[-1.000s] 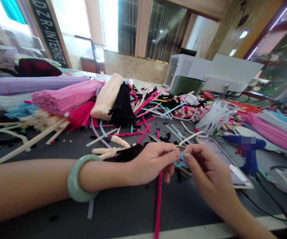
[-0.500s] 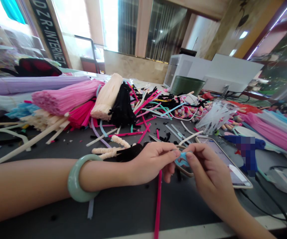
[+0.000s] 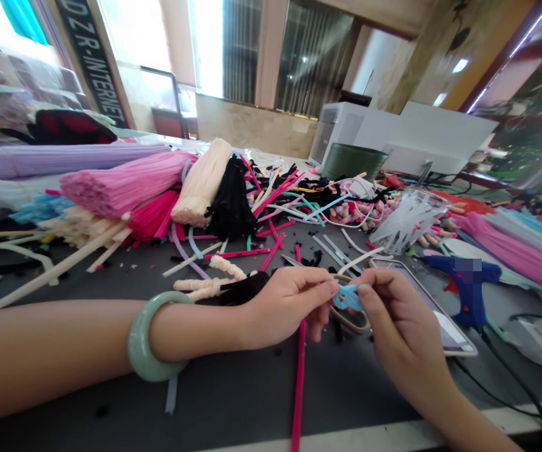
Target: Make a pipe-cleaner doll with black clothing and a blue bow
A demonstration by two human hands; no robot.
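A small looped piece of light-blue pipe cleaner [image 3: 347, 296] is stretched between my two hands above the dark table. My left hand [image 3: 294, 301], with a pale green bangle [image 3: 140, 336] on its wrist, pinches one end between thumb and fingers. The other end is pinched in my right hand [image 3: 396, 320]. Behind and below the blue piece lie scissors [image 3: 356, 324], their handle loops partly hidden by my hands. A cream coiled pipe cleaner shape [image 3: 200, 287] with black fuzz lies beyond my left wrist. Under my left fingers runs a dark pink pipe cleaner [image 3: 299, 383].
Bundles of pink [image 3: 125, 185], cream and black pipe cleaners lie at the back left. Loose offcuts are scattered in the middle. To the right are a phone [image 3: 450, 329], a blue glue gun [image 3: 471, 282] with its cord, and more bundles. A green pot [image 3: 353, 162] stands behind.
My hands have drawn slightly apart, and the right one has shifted a little to the right. More of the blue loops shows between the fingers.
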